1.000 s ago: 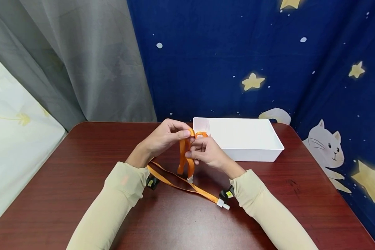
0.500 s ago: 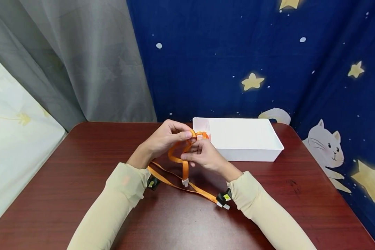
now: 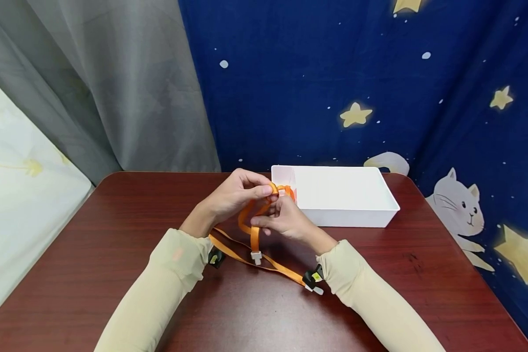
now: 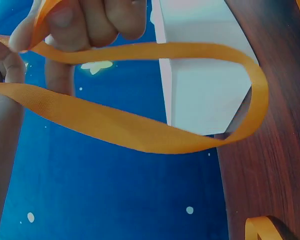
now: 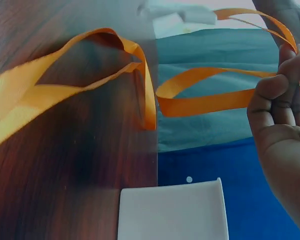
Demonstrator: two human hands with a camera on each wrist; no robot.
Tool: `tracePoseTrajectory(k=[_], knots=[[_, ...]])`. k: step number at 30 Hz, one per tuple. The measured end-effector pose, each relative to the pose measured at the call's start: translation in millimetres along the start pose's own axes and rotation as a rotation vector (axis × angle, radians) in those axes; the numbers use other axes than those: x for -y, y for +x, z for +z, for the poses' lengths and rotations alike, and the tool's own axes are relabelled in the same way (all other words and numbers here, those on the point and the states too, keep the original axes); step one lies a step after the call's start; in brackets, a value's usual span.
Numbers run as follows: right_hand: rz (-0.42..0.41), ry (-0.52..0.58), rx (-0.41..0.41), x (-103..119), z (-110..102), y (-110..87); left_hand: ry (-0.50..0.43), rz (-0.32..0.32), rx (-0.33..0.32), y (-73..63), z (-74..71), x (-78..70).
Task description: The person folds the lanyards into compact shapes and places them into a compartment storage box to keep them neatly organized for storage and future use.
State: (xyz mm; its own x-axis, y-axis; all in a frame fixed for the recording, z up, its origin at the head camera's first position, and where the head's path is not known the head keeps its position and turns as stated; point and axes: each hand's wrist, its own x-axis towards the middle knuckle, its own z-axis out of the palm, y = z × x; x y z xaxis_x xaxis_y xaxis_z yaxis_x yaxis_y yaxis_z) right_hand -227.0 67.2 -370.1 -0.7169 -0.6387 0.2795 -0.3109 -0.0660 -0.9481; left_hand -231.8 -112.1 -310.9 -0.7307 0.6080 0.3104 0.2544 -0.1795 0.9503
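My left hand (image 3: pixel 235 195) pinches a coil of an orange lanyard (image 3: pixel 255 239) between thumb and index finger. Close beside it, my right hand (image 3: pixel 290 217) pinches the same strap lower down, and a white plastic clip (image 3: pixel 256 257) hangs from the strap's end below. In the left wrist view, a long loop of the lanyard (image 4: pixel 155 145) dangles from the fingers. Under my hands, a second orange lanyard (image 3: pixel 235 254) lies on the table, its white clip (image 3: pixel 318 291) partly hidden behind the right wrist camera.
A white open box (image 3: pixel 352 218) stands at the table's back right, just beyond my right hand. More orange strap (image 3: pixel 289 191) shows at its left end. The dark red wooden table (image 3: pixel 114 274) reaches back to grey and blue curtains (image 3: pixel 268 98).
My right hand has shifted slightly left and the hanging clip has swung left with it. The strap's lower part has opened into a rounder loop. My left hand stays nearly still.
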Motion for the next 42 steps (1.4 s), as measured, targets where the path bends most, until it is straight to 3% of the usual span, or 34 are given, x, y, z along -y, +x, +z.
tracePoseTrajectory(k=[6,14,19,23,27,35,42], knots=[[-0.062,-0.02,0.022,1,2,7.5,-0.006,-0.004,0.002,-0.8,-0.2,0.3],[-0.062,-0.067,0.044,0,3,13.5,0.0,-0.005,-0.008,-2.2,-2.4,-0.4],[-0.074,-0.036,0.065,-1,7,17.0,0.0,-0.01,-0.011,-3.7,-3.2,0.4],[-0.063,-0.007,0.028,-2,10,16.4,-0.006,0.004,-0.016,-4.4,-4.8,2.5],[-0.027,-0.056,-0.009,-2,10,11.8,-0.013,0.021,-0.027,-5.0,-7.8,0.8],[0.033,-0.128,-0.098,1,5,0.2,-0.004,-0.004,-0.132,-8.4,-19.3,-7.0],[0.007,-0.118,-0.106,2,2,-6.1,0.0,0.005,-0.146,-9.0,-26.2,-8.3]])
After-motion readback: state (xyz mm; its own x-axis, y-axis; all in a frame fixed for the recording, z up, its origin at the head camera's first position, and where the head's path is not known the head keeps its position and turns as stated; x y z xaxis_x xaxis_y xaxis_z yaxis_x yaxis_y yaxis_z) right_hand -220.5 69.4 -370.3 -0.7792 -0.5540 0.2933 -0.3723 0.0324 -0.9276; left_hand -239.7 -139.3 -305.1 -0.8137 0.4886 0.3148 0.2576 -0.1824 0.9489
